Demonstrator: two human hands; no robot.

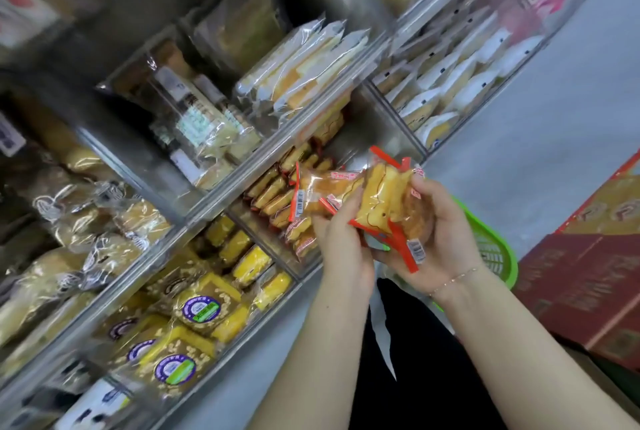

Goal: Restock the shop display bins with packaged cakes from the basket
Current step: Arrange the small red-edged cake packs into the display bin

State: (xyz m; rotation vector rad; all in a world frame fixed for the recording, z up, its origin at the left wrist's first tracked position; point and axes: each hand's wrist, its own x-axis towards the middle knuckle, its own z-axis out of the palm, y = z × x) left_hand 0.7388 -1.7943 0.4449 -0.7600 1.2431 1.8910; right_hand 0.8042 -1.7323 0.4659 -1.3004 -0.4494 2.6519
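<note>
Two bare hands hold a small bunch of packaged cakes [367, 201] in front of a tilted display of clear bins. The cakes are golden, in clear wrappers with red edges and barcodes. The left hand [343, 249] is closed around the near end of the bunch from below, fingers curled over the wrappers. The right hand [446, 225] grips the right side, thumb on top, with one cake and a red wrapper tail pressed into its palm. A thin bracelet sits on the right wrist.

The target bin [294, 194], already holding rows of the same red-edged cakes, lies just left of and slightly beyond the left hand, its nearest packs almost touching the bunch. A green basket [498, 256] sits behind and below the right hand, mostly hidden by it; what remains inside cannot be seen.

The step in hand appears to be squaring the packs before placing them. To do it well, line the wrappers up the same way as those in the bin, hold lightly so the soft cakes are not crushed, and slide them in edge-on beside the existing row rather than dropping them on top.

Red cartons [588, 277] stand to the right of the right hand.
</note>
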